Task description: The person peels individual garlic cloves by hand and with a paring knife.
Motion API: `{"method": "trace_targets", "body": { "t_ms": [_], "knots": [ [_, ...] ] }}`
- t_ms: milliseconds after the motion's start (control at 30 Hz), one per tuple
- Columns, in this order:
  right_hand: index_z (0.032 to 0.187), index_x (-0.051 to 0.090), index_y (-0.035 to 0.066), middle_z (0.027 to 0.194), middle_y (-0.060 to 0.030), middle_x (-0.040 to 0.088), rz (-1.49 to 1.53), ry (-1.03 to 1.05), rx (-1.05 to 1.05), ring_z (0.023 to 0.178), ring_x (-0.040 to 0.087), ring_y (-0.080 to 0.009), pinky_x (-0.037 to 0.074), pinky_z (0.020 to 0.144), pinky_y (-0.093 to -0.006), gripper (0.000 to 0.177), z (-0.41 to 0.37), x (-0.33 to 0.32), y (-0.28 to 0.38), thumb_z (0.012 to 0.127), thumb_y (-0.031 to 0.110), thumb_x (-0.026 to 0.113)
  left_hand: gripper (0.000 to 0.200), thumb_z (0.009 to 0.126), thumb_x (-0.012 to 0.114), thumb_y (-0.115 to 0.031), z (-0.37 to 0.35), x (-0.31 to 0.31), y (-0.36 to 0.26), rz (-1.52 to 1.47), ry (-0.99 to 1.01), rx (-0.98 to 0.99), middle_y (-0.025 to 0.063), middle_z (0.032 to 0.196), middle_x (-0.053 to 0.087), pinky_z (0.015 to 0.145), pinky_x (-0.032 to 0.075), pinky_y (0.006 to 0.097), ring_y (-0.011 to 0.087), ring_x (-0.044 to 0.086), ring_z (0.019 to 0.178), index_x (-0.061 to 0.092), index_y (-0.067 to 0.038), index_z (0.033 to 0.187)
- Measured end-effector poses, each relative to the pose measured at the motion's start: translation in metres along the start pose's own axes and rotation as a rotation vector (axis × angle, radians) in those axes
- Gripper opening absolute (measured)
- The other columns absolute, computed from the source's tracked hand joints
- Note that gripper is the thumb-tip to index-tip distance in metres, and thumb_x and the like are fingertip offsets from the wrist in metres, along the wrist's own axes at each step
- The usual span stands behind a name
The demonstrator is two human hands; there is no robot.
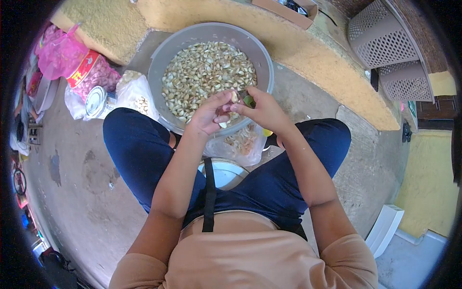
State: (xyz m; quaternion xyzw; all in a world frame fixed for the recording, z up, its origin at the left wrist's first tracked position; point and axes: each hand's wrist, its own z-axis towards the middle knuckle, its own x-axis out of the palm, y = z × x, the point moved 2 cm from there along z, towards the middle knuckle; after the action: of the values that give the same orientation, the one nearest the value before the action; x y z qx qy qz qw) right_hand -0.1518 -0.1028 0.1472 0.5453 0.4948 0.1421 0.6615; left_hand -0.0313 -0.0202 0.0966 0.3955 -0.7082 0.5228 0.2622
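My left hand [208, 115] is closed, pinching a pale garlic clove [235, 97] between thumb and fingers. Another whitish piece [223, 124] shows at the lower edge of that hand. Close beside it, my right hand [264, 110] grips a small knife [248, 100] with a green handle, its blade mostly hidden by the fingers. Both hands are over the near side of a large grey tub [153, 77], which holds many unpeeled garlic cloves [207, 70]. Below the hands, a clear plastic bag [243, 143] contains papery skins.
Left of the tub stand a white bag [139, 96] with pale cloves, a tin can [97, 102] and a pink sack [98, 72]. A low yellow wall [308, 67] curves behind the tub. A white bucket [224, 173] sits between my legs.
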Motion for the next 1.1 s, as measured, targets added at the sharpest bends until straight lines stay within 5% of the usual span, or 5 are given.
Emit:
{"method": "trace_targets", "body": {
  "t_ms": [133,467,1100],
  "knots": [
    [0.074,0.048,-0.002,0.065,-0.0204,0.054,-0.151,-0.009,-0.055,0.062,0.054,-0.0346,0.041,0.056,-0.0382,0.048,0.000,-0.002,0.004,0.065,0.041,0.067,0.020,0.079,0.057,-0.017,-0.002,0.002,0.002,-0.011,0.011,-0.058,-0.0036,0.066,0.045,0.032,0.026,0.0116,0.0004,0.039,0.049,0.049,-0.004,0.092],
    [0.076,0.049,-0.002,0.067,-0.0214,0.054,-0.164,0.036,-0.056,0.065,0.054,-0.0362,0.041,0.057,-0.0388,0.046,0.000,-0.002,0.006,0.069,0.041,0.063,0.013,0.081,0.053,-0.016,0.001,-0.002,0.004,-0.022,0.071,-0.114,-0.0026,0.057,0.040,0.031,0.023,0.0113,0.0015,0.036,0.048,0.045,-0.009,0.073],
    [0.069,0.052,0.002,0.066,-0.0173,0.056,-0.557,0.044,-0.164,0.063,0.055,-0.0338,0.043,0.057,-0.0428,0.037,-0.002,0.004,0.002,0.078,0.037,0.051,0.016,0.080,0.056,-0.019,0.015,-0.020,0.014,-0.316,-0.236,-0.049,-0.0013,0.066,0.046,0.030,0.026,0.0130,0.0016,0.041,0.052,0.050,-0.005,0.081]
  ]
}}
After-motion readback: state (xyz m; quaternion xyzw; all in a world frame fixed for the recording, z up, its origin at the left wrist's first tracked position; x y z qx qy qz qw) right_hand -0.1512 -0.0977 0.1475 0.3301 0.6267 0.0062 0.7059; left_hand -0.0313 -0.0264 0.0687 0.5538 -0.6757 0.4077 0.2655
